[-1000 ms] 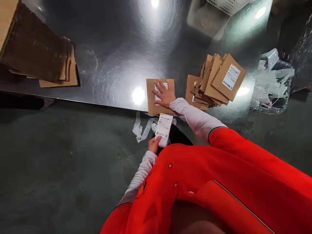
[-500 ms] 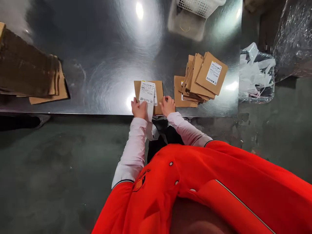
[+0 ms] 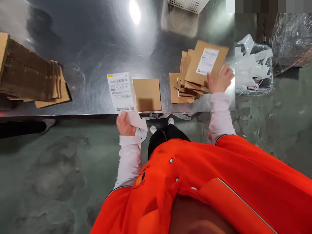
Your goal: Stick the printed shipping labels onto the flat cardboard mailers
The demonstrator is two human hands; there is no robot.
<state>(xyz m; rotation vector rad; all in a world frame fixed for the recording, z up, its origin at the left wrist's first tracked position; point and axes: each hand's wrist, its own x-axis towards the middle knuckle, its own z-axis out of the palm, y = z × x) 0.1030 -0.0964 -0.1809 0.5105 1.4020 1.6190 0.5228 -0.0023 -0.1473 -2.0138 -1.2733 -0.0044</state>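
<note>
My left hand (image 3: 125, 125) pinches the lower part of a strip of white shipping labels (image 3: 121, 89), held up at the table's front edge with printed text and barcodes facing up. Just right of the strip, a plain cardboard mailer (image 3: 147, 95) lies flat on the metal table. My right hand (image 3: 220, 79), fingers spread, is at the lower right edge of the top mailer (image 3: 198, 53) on an uneven pile. That mailer bears a white label (image 3: 208, 61). Several more cardboard mailers (image 3: 173, 87) lie beneath it, fanned out to the left.
Folded brown cardboard (image 3: 29, 71) is piled at the table's left end. A white perforated basket (image 3: 187, 5) stands at the back. Beyond the right edge, a plastic-lined bin (image 3: 254, 66) holds white paper scraps. Another person's leg (image 3: 24, 128) shows at the left.
My right hand has moved right to the pile, where a labelled mailer now lies on top. My left hand has drawn the label strip left, and a plain mailer shows in the middle.
</note>
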